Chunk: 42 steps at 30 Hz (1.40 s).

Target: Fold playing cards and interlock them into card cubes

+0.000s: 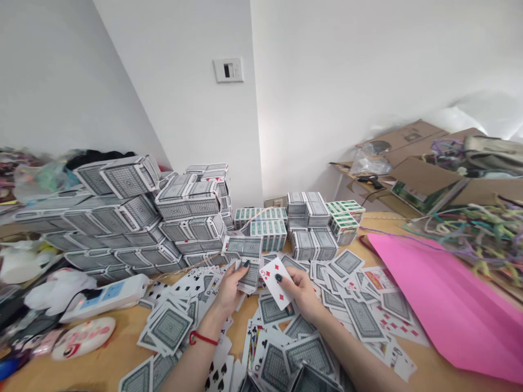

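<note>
My left hand [231, 286], a red string on its wrist, is closed on a playing card [248, 279] with its patterned grey back up. My right hand [301, 289] pinches a five of diamonds [274, 277], face up and tilted, just to the right of that card. Beneath both hands lie many loose playing cards [277, 309], some face up and some back up, overlapping in a heap. Right behind the left hand is a block covered in card backs [242, 247]. Folded-looking card pieces [312, 378] sit at the bottom edge, partly cut off.
Stacked card-covered blocks [131, 215] rise at the left and centre back. Green-and-white card boxes [267, 234] stand against the wall. A pink sheet [445, 305] lies at right, near tangled cords [469, 234] and a cardboard box [429, 177]. A white power strip [108, 296] is at left.
</note>
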Tool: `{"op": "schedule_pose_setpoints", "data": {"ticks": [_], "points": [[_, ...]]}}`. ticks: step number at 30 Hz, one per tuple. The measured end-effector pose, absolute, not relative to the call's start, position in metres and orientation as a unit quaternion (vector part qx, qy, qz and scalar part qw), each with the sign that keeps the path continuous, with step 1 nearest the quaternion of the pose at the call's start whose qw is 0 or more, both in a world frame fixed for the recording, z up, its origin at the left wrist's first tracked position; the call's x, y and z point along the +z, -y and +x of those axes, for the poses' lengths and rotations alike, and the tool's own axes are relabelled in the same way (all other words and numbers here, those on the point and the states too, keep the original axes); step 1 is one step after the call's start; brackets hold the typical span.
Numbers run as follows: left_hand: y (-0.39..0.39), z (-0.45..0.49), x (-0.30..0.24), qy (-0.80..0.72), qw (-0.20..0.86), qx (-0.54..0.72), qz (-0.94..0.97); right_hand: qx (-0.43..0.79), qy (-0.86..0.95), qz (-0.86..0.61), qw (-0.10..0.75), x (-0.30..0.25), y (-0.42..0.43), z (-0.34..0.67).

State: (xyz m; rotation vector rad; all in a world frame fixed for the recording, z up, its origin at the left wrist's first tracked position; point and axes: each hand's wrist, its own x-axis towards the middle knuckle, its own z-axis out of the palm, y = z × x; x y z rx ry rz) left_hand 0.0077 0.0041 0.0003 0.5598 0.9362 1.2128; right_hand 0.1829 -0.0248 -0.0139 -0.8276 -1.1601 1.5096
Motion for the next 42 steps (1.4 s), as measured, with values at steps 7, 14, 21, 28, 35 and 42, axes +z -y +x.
{"op": "schedule_pose_setpoints", "data": {"ticks": [7, 14, 21, 28, 35, 42], "points": [[-0.0040, 0.0081, 0.0003, -0.418, 0.687, 0.536, 0.255, 0.625, 0.482, -0.345, 0.508, -0.0135, 0.0248, 0.1824], [-0.0039, 0.0082, 0.0013, -0.418, 0.688, 0.539, 0.250, 0.625, 0.484, -0.346, 0.504, -0.0129, 0.0248, 0.1819], [-0.0032, 0.0088, 0.0021, -0.419, 0.685, 0.541, 0.247, 0.623, 0.485, -0.351, 0.503, -0.0125, 0.0248, 0.1821], [-0.0037, 0.0084, 0.0014, -0.418, 0.687, 0.543, 0.242, 0.625, 0.482, -0.349, 0.505, -0.0115, 0.0255, 0.1820], [-0.0042, 0.0076, 0.0007, -0.419, 0.686, 0.542, 0.247, 0.624, 0.486, -0.350, 0.502, -0.0136, 0.0249, 0.1827], [-0.0036, 0.0079, -0.0018, -0.409, 0.687, 0.544, 0.254, 0.622, 0.485, -0.346, 0.507, -0.0127, 0.0249, 0.1824]]}}
